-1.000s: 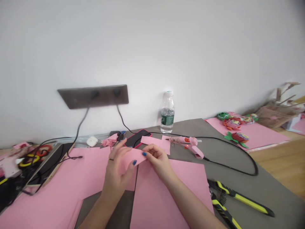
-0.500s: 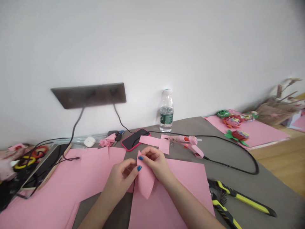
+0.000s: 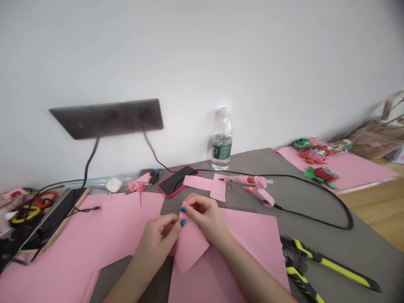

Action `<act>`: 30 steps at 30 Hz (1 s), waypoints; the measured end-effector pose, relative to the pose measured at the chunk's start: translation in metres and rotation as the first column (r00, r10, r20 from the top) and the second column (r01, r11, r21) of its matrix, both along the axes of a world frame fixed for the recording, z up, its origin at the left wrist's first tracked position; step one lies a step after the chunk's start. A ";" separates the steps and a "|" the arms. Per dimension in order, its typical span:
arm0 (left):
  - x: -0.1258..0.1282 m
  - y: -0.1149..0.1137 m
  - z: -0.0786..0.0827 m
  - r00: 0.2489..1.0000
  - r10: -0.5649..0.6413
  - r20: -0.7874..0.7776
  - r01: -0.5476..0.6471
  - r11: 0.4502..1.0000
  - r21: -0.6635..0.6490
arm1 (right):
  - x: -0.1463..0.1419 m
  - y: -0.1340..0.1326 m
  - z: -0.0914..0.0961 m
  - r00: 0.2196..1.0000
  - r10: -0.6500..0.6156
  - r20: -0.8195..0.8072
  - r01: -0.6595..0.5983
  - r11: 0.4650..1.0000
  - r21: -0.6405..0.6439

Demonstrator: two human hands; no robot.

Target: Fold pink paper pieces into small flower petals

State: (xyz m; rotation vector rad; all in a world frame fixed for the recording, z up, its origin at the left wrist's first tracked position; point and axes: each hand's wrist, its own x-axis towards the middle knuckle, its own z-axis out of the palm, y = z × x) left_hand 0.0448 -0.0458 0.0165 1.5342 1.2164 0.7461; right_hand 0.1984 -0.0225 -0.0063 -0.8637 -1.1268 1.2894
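Between both hands is a small piece of pink paper (image 3: 192, 248), rolled in at its upper corner, its lower end flaring out. My left hand (image 3: 159, 237) pinches the rolled edge between thumb and fingers. Just above, my right hand (image 3: 203, 214) grips the tip of the same paper, thumb on the near side. Under the hands lies a larger pink sheet (image 3: 252, 240). Beyond the fingers, a pink glue gun (image 3: 248, 182) rests on its side with its nozzle over small pink paper strips (image 3: 217, 188).
A phone in a pink case (image 3: 176, 182) and a water bottle (image 3: 221, 141) stand or lie behind. Yellow-black pliers (image 3: 334, 265) lie at right, paper flowers (image 3: 323, 176) farther off. Pink sheets (image 3: 123, 227) and another phone (image 3: 57, 216) are at left. A black cord (image 3: 315, 189) loops across the table.
The paper has turned and opened out at its lower end, from a narrow pointed shape to a broader one. Both hands keep their pinch. The camera view has shifted slightly.
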 end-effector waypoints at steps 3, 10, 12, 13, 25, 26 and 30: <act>0.001 -0.001 0.001 0.999 0.047 0.018 -0.047 0.999 -0.006 | 0.001 0.000 0.000 1.000 0.005 -0.011 -0.005 1.000 -0.004; -0.002 0.002 -0.001 1.000 0.019 0.014 -0.019 1.000 -0.018 | 0.002 0.001 -0.002 1.000 0.019 -0.002 -0.019 1.000 -0.024; -0.002 0.003 -0.001 1.000 0.007 0.004 -0.007 1.000 -0.014 | 0.002 0.001 -0.002 1.000 0.023 0.011 -0.023 0.999 -0.022; -0.002 0.003 0.000 1.000 0.007 -0.001 -0.007 1.000 -0.011 | 0.002 0.001 -0.003 1.000 0.024 0.017 -0.023 1.000 -0.019; -0.011 0.008 -0.004 0.924 0.331 0.193 -0.369 0.902 0.222 | 0.001 -0.007 0.004 0.987 0.141 0.076 -0.144 0.989 0.037; -0.011 0.008 -0.005 0.914 0.339 0.223 -0.388 0.891 0.236 | 0.000 -0.008 0.004 0.985 0.146 0.095 -0.151 0.987 0.046; -0.008 0.007 -0.008 0.915 0.303 0.267 -0.362 0.909 0.207 | -0.001 -0.007 0.004 0.988 0.147 0.043 -0.149 0.988 0.044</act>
